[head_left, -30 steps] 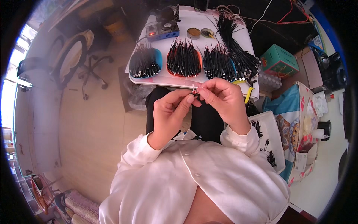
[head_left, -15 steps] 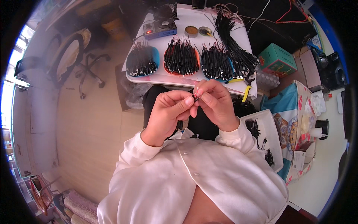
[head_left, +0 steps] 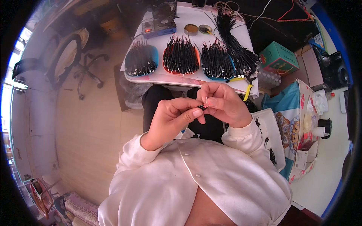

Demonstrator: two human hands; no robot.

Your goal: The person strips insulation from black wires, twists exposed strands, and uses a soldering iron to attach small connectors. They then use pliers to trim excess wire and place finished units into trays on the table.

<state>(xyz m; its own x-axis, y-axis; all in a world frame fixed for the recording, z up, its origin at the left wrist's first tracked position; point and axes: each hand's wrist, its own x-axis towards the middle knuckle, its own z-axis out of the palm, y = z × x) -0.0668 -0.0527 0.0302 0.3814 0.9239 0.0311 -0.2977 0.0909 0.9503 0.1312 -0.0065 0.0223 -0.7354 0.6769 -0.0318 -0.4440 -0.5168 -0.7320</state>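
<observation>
My left hand (head_left: 171, 118) is closed on a thin black cable (head_left: 202, 107), holding it between thumb and fingers above my lap. Fine red and white wires stick out of the cable's stripped end. At those wires my right hand (head_left: 228, 103) pinches with thumb and forefinger, close against the left fingertips. On the table beyond lie bunches of similar black cables with metal plugs, in a blue tray (head_left: 155, 54), a red tray (head_left: 197, 57) and another blue tray partly covered by its cables. A long loose bundle of black cables (head_left: 237, 49) lies to their right.
Behind the trays stand a blue device (head_left: 162, 32) with a red light and two round tins, one a brown-filled tin (head_left: 191, 29). Yellow-handled pliers (head_left: 248, 92) hang over the table's front edge. A white bin (head_left: 277, 139) with cables is at my right, an office chair (head_left: 90, 69) at far left.
Both hands have shifted slightly right and down, still together at the cable. The right hand has turned a little, and the cable's wires now show more clearly between the fingertips.
</observation>
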